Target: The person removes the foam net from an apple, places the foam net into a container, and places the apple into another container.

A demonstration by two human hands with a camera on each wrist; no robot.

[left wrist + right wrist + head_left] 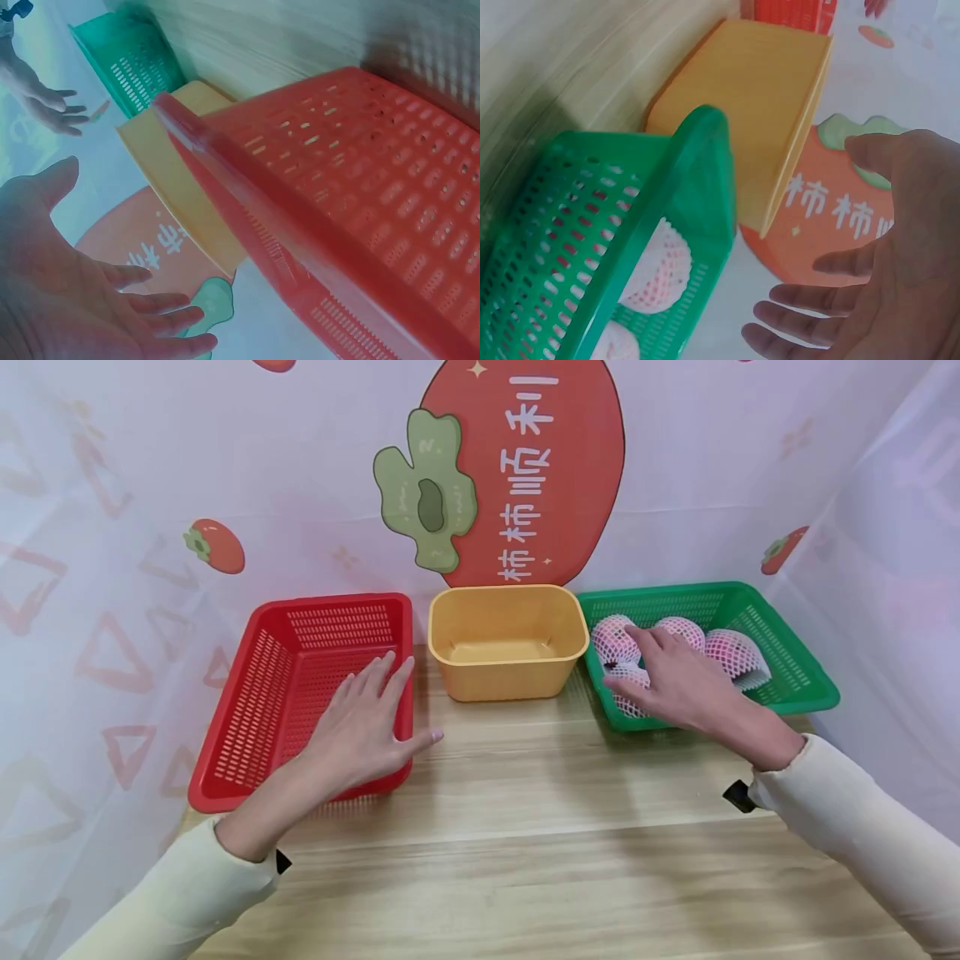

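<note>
My left hand (360, 727) hovers over the right side of a red basket (408, 710), fingers spread and holding nothing. The same hand shows with its palm bare in the left wrist view. Above the left part of a green basket (806, 689) is my right hand (682, 681), fingers apart and nothing in its grip. Several round pink things in white foam netting (733, 653) lie in the green basket; the hand partly hides some of them. The netted thing nearest the thumb (617, 639) sits at the basket's left end.
Between the two baskets stands a yellow bin (502, 681) with nothing in it. All three stand on a wood-grain table (510, 827). Behind them hangs a white cloth (300, 468) printed with a large red persimmon (577, 460).
</note>
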